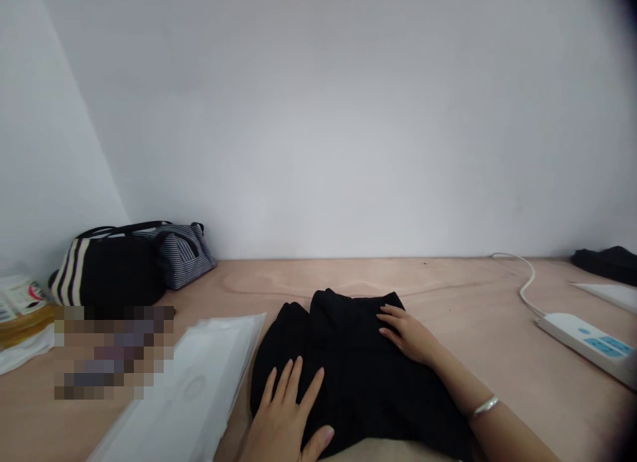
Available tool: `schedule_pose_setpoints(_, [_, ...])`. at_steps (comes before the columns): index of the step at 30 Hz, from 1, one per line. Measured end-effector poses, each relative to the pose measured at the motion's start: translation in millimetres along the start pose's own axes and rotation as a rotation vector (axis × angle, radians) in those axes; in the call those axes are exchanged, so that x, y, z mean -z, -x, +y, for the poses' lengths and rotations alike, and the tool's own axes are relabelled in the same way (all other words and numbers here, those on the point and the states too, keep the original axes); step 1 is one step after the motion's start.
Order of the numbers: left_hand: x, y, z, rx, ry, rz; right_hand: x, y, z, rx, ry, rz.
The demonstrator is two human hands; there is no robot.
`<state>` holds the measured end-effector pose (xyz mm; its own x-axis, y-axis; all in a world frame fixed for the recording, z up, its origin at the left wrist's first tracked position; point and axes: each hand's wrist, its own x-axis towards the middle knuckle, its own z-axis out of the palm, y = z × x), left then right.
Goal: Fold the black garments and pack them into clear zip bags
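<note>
In the head view, a black cloth garment lies bunched at 6 o'clock on the plywood worktop. The left hand rests flat on its near part, fingers spread, gripping nothing. The right hand, with a silver bangle on the wrist, lies open on its upper right. A clear plastic packet lies just beside the garment at 8 o'clock, a black striped tote bag stands at 10 o'clock, and a white power strip lies at 3 o'clock.

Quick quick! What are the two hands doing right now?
Left hand: open, lying flat on the black garment, holding nothing.
Right hand: open, resting on the garment, holding nothing.
</note>
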<state>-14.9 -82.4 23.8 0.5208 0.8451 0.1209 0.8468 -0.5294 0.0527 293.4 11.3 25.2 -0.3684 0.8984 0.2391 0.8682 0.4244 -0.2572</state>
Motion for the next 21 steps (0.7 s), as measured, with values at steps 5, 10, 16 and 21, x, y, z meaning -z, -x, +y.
schedule_pose_setpoints(5, [25.1, -13.5, 9.8, -0.012, 0.048, -0.080, 24.9, 10.7, -19.8, 0.123, 0.059, -0.037])
schedule_pose_setpoints(10, [28.4, -69.9, 38.3, -0.106, -0.005, 0.079, 23.7, 16.5, -31.4, 0.106, 0.166, -0.123])
schedule_pose_setpoints(16, [26.2, -92.0, 27.7, 0.176, -0.218, 0.117, 5.9, 12.7, -32.3, 0.073, 0.249, -0.096])
schedule_pose_setpoints(21, [47.0, -55.8, -15.7, 0.453, -0.393, 0.126, 13.5, 13.7, -36.1, 0.063, 0.208, -0.025])
